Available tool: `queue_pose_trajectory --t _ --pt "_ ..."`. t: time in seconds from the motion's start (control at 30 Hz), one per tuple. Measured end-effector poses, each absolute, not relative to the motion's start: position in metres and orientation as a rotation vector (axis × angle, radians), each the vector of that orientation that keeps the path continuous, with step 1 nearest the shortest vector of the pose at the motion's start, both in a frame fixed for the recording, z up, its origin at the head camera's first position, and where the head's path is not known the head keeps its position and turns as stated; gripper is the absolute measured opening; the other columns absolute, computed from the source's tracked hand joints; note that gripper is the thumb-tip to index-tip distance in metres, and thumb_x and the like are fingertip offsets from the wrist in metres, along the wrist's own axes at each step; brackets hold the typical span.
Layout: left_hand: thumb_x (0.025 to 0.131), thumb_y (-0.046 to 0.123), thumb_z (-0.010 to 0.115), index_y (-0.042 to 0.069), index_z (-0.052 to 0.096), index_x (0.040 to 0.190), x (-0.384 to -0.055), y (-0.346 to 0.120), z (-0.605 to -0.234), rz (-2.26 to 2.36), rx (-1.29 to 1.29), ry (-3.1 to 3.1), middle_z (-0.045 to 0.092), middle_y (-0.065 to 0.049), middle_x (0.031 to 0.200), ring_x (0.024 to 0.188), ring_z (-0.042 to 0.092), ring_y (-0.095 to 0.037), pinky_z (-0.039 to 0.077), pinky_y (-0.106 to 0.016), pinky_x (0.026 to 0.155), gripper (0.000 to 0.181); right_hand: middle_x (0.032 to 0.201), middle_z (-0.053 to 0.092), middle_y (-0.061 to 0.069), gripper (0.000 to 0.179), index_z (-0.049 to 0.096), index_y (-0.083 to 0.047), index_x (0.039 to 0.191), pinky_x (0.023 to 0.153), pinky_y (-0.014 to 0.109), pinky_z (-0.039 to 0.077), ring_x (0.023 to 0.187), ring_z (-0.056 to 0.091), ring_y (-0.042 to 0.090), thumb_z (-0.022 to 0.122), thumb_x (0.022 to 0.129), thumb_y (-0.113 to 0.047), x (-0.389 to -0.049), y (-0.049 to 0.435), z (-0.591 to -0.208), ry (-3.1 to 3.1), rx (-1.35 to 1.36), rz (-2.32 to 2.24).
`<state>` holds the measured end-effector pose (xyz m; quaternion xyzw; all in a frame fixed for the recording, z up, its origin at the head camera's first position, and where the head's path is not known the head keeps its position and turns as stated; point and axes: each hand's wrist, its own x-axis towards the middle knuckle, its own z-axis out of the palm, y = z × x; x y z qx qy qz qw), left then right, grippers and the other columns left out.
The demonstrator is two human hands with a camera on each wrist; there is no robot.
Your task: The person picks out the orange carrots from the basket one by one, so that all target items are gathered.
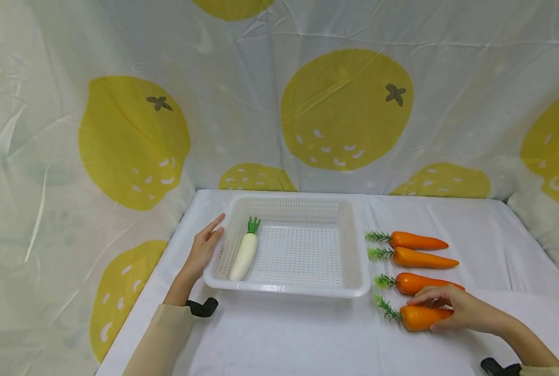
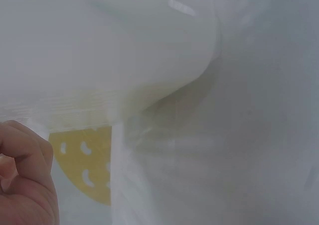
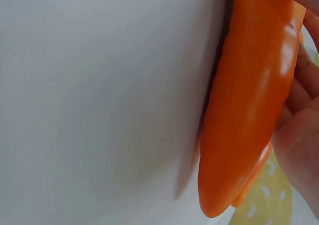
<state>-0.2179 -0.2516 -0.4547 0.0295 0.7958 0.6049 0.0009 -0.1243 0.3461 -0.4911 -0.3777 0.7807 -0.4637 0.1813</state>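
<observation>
My right hand [image 1: 465, 310] holds the nearest orange carrot [image 1: 420, 318] by its body, thumb on the near side and fingers on the far side. Its smooth orange length fills much of the right wrist view, with the tip pointing down. My left hand [image 1: 203, 254] is at the left side of a white perforated plastic basket [image 1: 289, 288], its index finger extended along the rim; exact contact is hard to tell. Inside the basket, along its left wall, lies a white radish [image 1: 244, 256] with a short green top.
Three more carrots lie in a column right of the basket: a far one [image 1: 418, 241], a middle one [image 1: 425, 258] and one [image 1: 420, 283] just beyond the right hand. All have green leaves pointing left. A white cloth [image 1: 279, 339] covers the table; a lemon-print curtain [image 1: 242, 104] hangs behind.
</observation>
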Motion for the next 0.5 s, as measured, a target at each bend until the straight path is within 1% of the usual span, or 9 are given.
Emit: queue_pose_trajectory --t 0.1,0.2,0.3,0.4,0.5 --pt "0.108 0.027 0.047 0.018 0.036 0.156 -0.2192 -0.2525 -0.4546 1.900 0.099 2.502 0.054 -0.027 0.138 0.107 0.058 -0.012 0.048 -0.019 0.084 0.050 0.129 0.065 0.001 0.045 0.067 -0.007 0.128 0.081 0.024 0.050 0.111 0.058 0.006 0.079 0.085 -0.009 -0.1241 0.3458 -0.4919 2.225 -1.070 -1.320" --pt "0.107 0.027 0.048 0.019 0.038 0.155 -0.2201 -0.2535 -0.4555 1.919 0.099 2.483 0.054 -0.025 0.139 0.106 0.058 -0.011 0.047 -0.019 0.084 0.050 0.129 0.065 0.002 0.045 0.066 -0.006 0.128 0.084 0.023 0.050 0.113 0.057 0.004 0.079 0.085 -0.007 -0.1236 0.3456 -0.4922 2.216 -1.060 -1.341" --pt "0.107 0.025 0.048 0.016 0.037 0.156 -0.2192 -0.2547 -0.4570 1.932 0.114 2.468 0.053 -0.027 0.139 0.105 0.059 -0.010 0.048 -0.020 0.083 0.050 0.130 0.065 0.004 0.045 0.066 -0.004 0.128 0.087 0.022 0.049 0.115 0.057 0.004 0.078 0.085 -0.006 -0.1232 0.3466 -0.4921 2.192 -1.052 -1.357" --pt "0.108 0.022 0.047 0.014 0.035 0.156 -0.2181 -0.2556 -0.4579 1.944 0.120 2.452 0.051 -0.027 0.141 0.104 0.059 -0.011 0.049 -0.021 0.082 0.050 0.129 0.065 0.005 0.044 0.065 -0.002 0.128 0.088 0.022 0.050 0.112 0.060 0.007 0.077 0.086 -0.003 -0.1232 0.3480 -0.4909 2.167 -1.024 -1.381" --pt "0.108 0.023 0.045 0.015 0.035 0.156 -0.2172 -0.2558 -0.4576 1.938 0.110 2.452 0.051 -0.026 0.141 0.104 0.059 -0.012 0.049 -0.022 0.081 0.050 0.128 0.066 0.007 0.043 0.064 0.000 0.129 0.087 0.023 0.050 0.105 0.063 0.011 0.075 0.087 0.000 -0.1241 0.3497 -0.4886 2.156 -1.010 -1.409"
